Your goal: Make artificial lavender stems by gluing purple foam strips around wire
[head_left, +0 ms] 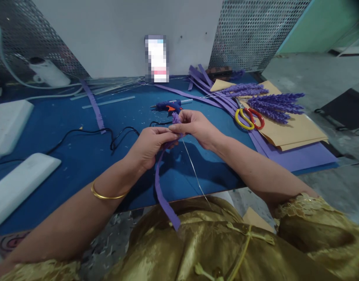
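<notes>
My left hand [150,144] and my right hand [193,125] meet over the blue table [80,156], both pinched on a purple fringed strip [163,195] that is wound round a thin wire [193,168]. The strip's loose end hangs down over the table edge onto my gold-clad lap. The wire slants down toward my lap as well. A small purple tuft [176,117] pokes up between my fingertips. A blue glue gun [169,106] lies just beyond my hands.
Finished purple lavender-like stems [274,104] lie on brown paper [296,130] at the right, beside yellow and red scissors [249,118] and purple sheets [302,156]. A black cord [88,134] crosses the table. White foam blocks [18,183] sit at the left. More purple strips [93,103] lie farther back.
</notes>
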